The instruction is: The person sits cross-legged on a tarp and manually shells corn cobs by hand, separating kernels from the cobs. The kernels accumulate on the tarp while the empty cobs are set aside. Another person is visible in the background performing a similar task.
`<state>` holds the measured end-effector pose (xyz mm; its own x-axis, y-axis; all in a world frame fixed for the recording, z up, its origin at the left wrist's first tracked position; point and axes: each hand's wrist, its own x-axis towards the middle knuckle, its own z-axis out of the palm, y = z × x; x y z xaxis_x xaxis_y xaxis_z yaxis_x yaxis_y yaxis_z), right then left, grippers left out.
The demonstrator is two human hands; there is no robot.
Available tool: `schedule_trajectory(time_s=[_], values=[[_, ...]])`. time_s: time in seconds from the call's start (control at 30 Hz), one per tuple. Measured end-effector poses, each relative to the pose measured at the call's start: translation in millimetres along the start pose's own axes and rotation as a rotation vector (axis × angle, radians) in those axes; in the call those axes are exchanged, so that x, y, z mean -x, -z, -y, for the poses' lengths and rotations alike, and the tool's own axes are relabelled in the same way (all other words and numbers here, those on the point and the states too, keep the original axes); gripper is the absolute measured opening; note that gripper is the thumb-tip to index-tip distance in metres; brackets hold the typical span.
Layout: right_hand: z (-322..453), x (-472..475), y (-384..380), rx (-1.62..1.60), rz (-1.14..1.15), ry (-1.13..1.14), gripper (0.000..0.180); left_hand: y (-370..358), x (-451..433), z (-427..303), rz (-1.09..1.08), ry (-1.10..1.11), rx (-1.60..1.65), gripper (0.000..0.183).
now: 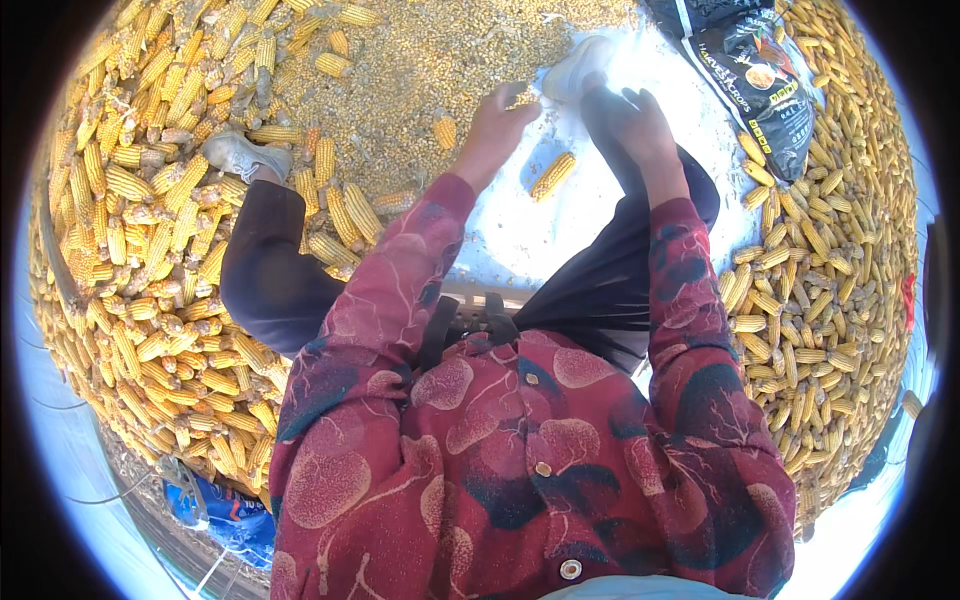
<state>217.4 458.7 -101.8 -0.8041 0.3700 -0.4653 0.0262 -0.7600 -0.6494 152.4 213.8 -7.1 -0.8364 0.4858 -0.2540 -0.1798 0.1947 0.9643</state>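
My left hand [501, 124] reaches forward over the edge of a layer of loose corn kernels [420, 67], its thumb and fingers apart. Yellow kernels show between the fingertips; nothing is plainly gripped. My right hand [646, 131], partly shaded, is over my dark trouser leg near the ankle, fingers spread and no held thing visible. One yellow corn cob [553, 177] lies between my forearms on a brightly lit white sheet [517, 232]. Another cob [445, 131] rests on the kernels left of my left hand. A pale shoe [577, 71] is just ahead of my hands.
Heaped corn cobs [150, 225] surround my other shoe [247, 156] at left. A second large heap [832, 300] fills the right side. A black printed bag [772, 90] lies at the upper right, and a blue bag [217, 517] at the lower left. My legs are spread around the sheet.
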Motion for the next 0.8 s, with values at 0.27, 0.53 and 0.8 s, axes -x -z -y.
schedule_trajectory(time_s=[0.27, 0.53, 0.8], values=[[-174, -56, 87, 0.884, -0.909, -0.345, 0.054, 234, 41, 270, -0.881, 0.600, -0.353, 0.071], [-233, -50, 80, 1.283, -0.637, -0.409, 0.065, 209, 25, 282, -0.704, 0.860, -0.515, 0.103], [-297, -16, -90, 1.490, 0.472, -0.085, 0.064, 221, 25, 307, -0.695, 0.784, -0.201, 0.108]])
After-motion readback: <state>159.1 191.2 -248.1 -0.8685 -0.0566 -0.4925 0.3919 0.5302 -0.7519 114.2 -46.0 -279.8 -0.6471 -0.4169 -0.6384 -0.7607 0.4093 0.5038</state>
